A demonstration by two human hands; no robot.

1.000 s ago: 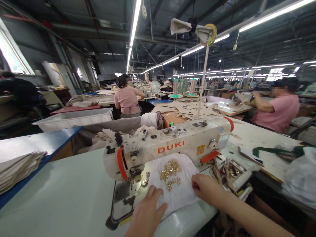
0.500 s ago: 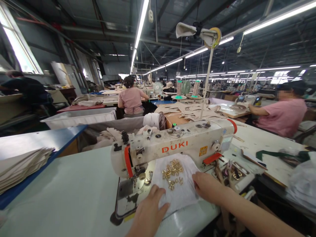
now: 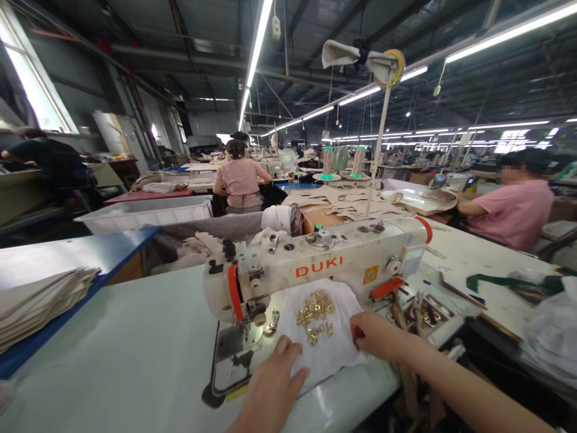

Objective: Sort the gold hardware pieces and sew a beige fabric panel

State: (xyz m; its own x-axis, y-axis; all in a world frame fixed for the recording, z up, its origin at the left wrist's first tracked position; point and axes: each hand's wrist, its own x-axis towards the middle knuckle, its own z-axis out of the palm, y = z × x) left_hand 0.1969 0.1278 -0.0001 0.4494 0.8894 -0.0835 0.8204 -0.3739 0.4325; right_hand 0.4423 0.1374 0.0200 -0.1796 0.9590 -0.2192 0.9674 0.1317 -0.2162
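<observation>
Lying at the far left, a stack of beige fabric pieces (image 3: pixel 45 307) sits on a blue-edged table (image 3: pixel 108 249). Beyond it stands a white bin (image 3: pixel 153 215), and to its right a person in pink (image 3: pixel 238 180) sits facing away. Next comes a pale tabletop (image 3: pixel 144 337) carrying a sewing machine (image 3: pixel 356 252) marked DUKI. The left hand (image 3: pixel 276 370) lies at the near left edge of a white cloth (image 3: pixel 327 358), thumb spread well away from the fingers, with nothing gripped between them. The cloth lies spread before the machine's arm, bearing a loose heap of gold-coloured metal fittings (image 3: pixel 318 305) around its middle. The right hand (image 3: pixel 376 335) is at the cloth's right edge, fingers curled inward; whether they pinch the fabric, I cannot tell. Further right are a cluttered tray (image 3: pixel 446 325) and, at the frame's edge, a translucent plastic bag (image 3: pixel 550 337).
</observation>
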